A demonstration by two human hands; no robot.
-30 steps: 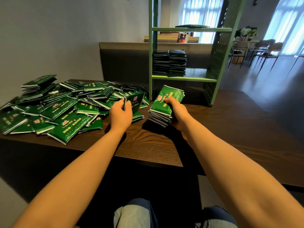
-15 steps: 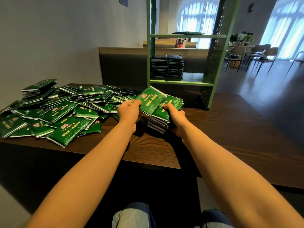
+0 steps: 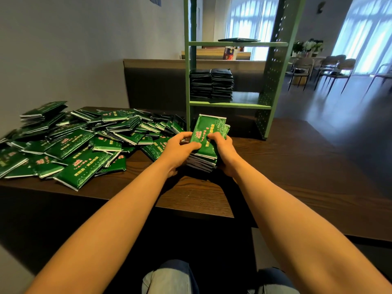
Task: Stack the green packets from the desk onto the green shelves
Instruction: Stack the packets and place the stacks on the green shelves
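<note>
Your dark wood-grain desk (image 3: 297,177) carries a green metal shelf unit (image 3: 273,81) with a perforated side panel. A messy heap of glossy green foil packets (image 3: 80,143) sprawls across the desk's left. Two dark packet stacks (image 3: 212,83) sit on the lower shelf. A neat rectangular packet stack (image 3: 206,145) sits on the desk just in front of the shelves, with your left hand (image 3: 178,149) and right hand (image 3: 224,153) gripping its sides.

The packets (image 3: 80,164) are glossy plastic film, crinkled, with silvery sealed edges. The table (image 3: 286,166) is dark wood, matt, with a plainly visible grain. The shelves (image 3: 230,105) look like smooth green-painted metal, their side panel (image 3: 273,81) perforated; the floor (image 3: 339,115) is dark and shiny.
</note>
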